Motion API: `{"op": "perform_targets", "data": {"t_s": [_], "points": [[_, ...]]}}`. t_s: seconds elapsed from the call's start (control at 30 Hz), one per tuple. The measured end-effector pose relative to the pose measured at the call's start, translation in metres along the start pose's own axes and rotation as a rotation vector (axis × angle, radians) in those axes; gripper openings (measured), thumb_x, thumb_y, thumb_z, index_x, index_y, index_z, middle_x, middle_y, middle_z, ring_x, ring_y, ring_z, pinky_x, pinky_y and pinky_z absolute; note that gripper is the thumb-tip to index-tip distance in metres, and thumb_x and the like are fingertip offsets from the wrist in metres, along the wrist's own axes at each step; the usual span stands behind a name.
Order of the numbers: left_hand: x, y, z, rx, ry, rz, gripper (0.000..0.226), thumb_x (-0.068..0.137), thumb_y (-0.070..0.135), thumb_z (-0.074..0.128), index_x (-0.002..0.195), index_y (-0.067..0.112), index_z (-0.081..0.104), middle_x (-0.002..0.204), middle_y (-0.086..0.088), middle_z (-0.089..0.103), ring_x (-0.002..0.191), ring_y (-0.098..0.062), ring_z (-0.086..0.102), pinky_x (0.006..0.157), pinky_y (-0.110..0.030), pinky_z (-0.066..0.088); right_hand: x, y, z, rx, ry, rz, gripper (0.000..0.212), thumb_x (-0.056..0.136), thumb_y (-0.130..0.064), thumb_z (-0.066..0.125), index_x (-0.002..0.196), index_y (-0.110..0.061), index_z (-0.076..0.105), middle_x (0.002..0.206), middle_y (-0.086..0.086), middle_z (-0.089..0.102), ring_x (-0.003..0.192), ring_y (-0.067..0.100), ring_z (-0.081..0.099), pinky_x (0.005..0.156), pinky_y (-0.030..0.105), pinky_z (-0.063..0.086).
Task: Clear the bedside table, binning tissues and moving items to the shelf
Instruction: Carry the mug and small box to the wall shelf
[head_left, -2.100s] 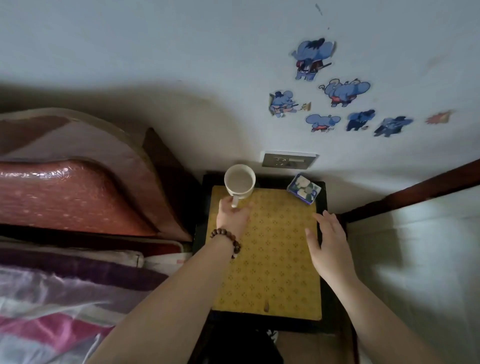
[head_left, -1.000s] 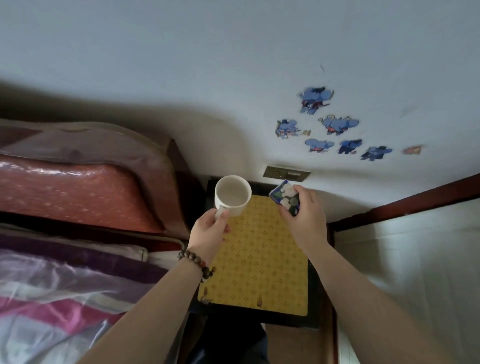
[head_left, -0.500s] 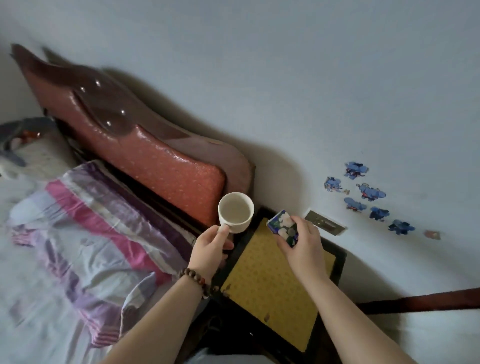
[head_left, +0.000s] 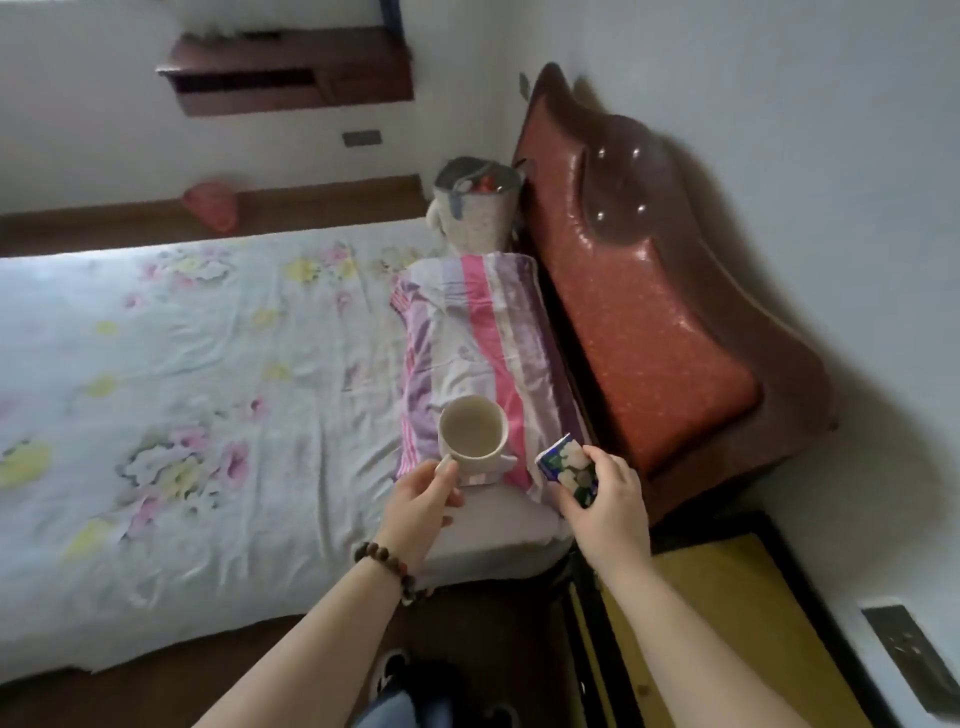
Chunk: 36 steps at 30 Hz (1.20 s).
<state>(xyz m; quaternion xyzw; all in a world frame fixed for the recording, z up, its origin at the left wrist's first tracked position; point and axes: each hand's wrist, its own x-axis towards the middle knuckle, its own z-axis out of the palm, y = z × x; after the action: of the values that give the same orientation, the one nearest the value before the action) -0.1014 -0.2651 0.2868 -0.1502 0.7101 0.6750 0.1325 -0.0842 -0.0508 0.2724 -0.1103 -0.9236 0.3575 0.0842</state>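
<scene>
My left hand (head_left: 423, 501) grips the handle of a cream mug (head_left: 472, 434), held upright in the air over the bed's edge; the mug looks empty. A small blue tissue pack with white flowers (head_left: 567, 467) is pinched in my right hand (head_left: 605, 506), just right of the mug. The bedside table with its yellow patterned top (head_left: 727, 639) lies at the lower right, below my right forearm, with nothing visible on it. A dark wooden wall shelf (head_left: 291, 78) hangs on the far wall at the upper left, beyond the bed.
A bed with a floral sheet (head_left: 171, 374) fills the left. A striped pillow (head_left: 483, 338) and a padded red headboard (head_left: 649, 291) lie ahead. A grey bag (head_left: 478, 213) stands at the bed's far corner. A pink object (head_left: 210, 202) lies on the far floor.
Both hands lifted the mug and tissue pack off the bedside table. The view has swung left, from the table and wall to the bed and far shelf.
</scene>
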Motion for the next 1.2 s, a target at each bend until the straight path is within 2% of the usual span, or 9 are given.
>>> {"op": "perform_targets", "data": {"t_s": [0.13,0.23,0.43,0.57,0.7,0.8,0.97,1.07,1.2], "points": [[-0.02,-0.013,-0.078,-0.106,0.211,-0.031,0.017,0.092,0.033,0.056,0.09,0.021,0.067,0.074,-0.004,0.063,0.077,-0.019,0.062,0.075,-0.04,0.052,0.002,-0.062,0.054,0.003,-0.165,-0.154,0.056,0.078,-0.038,0.069,0.127,-0.019,0.049,0.123,0.0,0.051,0.117,0.018,0.044,0.095,0.029,0.039],[-0.04,-0.026,-0.136,-0.19,0.369,-0.048,0.015,0.091,0.034,0.057,0.092,0.022,0.065,0.074,-0.005,0.064,0.076,-0.018,0.063,0.072,-0.036,0.053,-0.005,-0.11,0.094,0.015,-0.282,-0.261,0.054,0.078,-0.034,0.07,0.125,-0.02,0.049,0.121,0.001,0.053,0.116,0.02,0.044,0.099,0.036,0.04],[-0.093,-0.062,-0.258,-0.251,0.636,-0.034,0.017,0.092,0.035,0.056,0.089,0.023,0.066,0.076,-0.003,0.066,0.076,-0.014,0.066,0.065,-0.032,0.052,-0.048,-0.215,0.182,0.019,-0.417,-0.461,0.049,0.076,-0.03,0.072,0.119,-0.016,0.054,0.11,0.003,0.056,0.104,0.021,0.048,0.084,0.026,0.035],[-0.141,-0.096,-0.343,-0.321,0.799,-0.066,0.02,0.092,0.035,0.055,0.085,0.02,0.066,0.071,0.001,0.066,0.077,-0.015,0.066,0.07,-0.036,0.053,-0.104,-0.288,0.25,0.035,-0.553,-0.552,0.052,0.078,-0.032,0.071,0.123,-0.016,0.051,0.114,0.001,0.053,0.108,0.019,0.046,0.086,0.027,0.04],[-0.193,-0.13,-0.427,-0.381,0.967,-0.088,0.024,0.091,0.037,0.055,0.078,0.021,0.066,0.064,0.01,0.064,0.077,-0.016,0.067,0.066,-0.033,0.053,-0.175,-0.362,0.318,0.064,-0.672,-0.644,0.056,0.078,-0.033,0.071,0.127,-0.017,0.05,0.12,0.001,0.052,0.113,0.018,0.045,0.092,0.032,0.044],[-0.232,-0.15,-0.482,-0.404,1.077,-0.098,0.026,0.089,0.042,0.054,0.071,0.026,0.066,0.063,0.01,0.064,0.076,-0.016,0.067,0.068,-0.035,0.053,-0.228,-0.413,0.362,0.078,-0.744,-0.716,0.055,0.079,-0.035,0.07,0.127,-0.017,0.05,0.12,0.001,0.051,0.111,0.017,0.044,0.09,0.029,0.042],[-0.286,-0.175,-0.553,-0.433,1.25,-0.118,0.034,0.09,0.042,0.052,0.058,0.035,0.061,0.063,0.002,0.065,0.07,-0.013,0.065,0.06,-0.029,0.053,-0.296,-0.474,0.418,0.083,-0.853,-0.871,0.053,0.079,-0.04,0.068,0.125,-0.024,0.049,0.115,-0.006,0.05,0.097,0.003,0.036,0.08,0.023,0.037],[-0.307,-0.189,-0.591,-0.465,1.344,-0.141,0.034,0.09,0.042,0.052,0.058,0.034,0.061,0.066,-0.002,0.067,0.07,-0.015,0.065,0.06,-0.03,0.052,-0.323,-0.507,0.451,0.057,-0.905,-0.933,0.051,0.079,-0.038,0.068,0.124,-0.024,0.049,0.118,-0.005,0.051,0.102,0.008,0.04,0.081,0.025,0.038],[-0.321,-0.209,-0.646,-0.509,1.443,-0.165,0.028,0.087,0.044,0.053,0.064,0.032,0.064,0.06,0.003,0.065,0.069,-0.015,0.064,0.06,-0.031,0.053,-0.353,-0.554,0.501,0.033,-0.981,-0.985,0.051,0.079,-0.034,0.068,0.125,-0.023,0.049,0.12,-0.002,0.052,0.11,0.018,0.045,0.081,0.027,0.039]]}}
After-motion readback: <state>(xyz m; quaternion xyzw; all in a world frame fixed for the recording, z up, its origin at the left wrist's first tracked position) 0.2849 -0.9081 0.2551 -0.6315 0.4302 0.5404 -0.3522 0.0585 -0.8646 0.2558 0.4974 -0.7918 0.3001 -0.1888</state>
